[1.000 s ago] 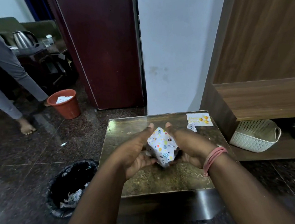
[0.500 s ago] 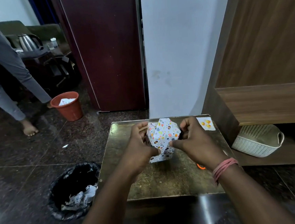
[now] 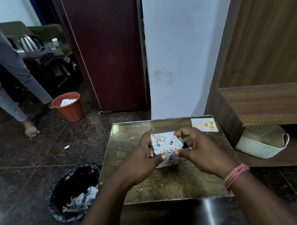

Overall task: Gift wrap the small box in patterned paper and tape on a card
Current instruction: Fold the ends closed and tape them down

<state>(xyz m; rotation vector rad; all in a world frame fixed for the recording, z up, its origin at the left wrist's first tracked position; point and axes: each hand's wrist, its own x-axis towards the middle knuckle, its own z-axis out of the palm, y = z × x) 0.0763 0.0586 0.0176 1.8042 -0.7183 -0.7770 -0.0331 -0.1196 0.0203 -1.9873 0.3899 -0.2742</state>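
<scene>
Both hands on it at centre frame: the left hand and right hand each grip the paper-wrapped box by its sides, seemingly lifted just above the table. Card lies upper right on the table.

The wrapped box has turned, patterned face now up.

table: dark, mottled top | card: flat, far right corner
</scene>
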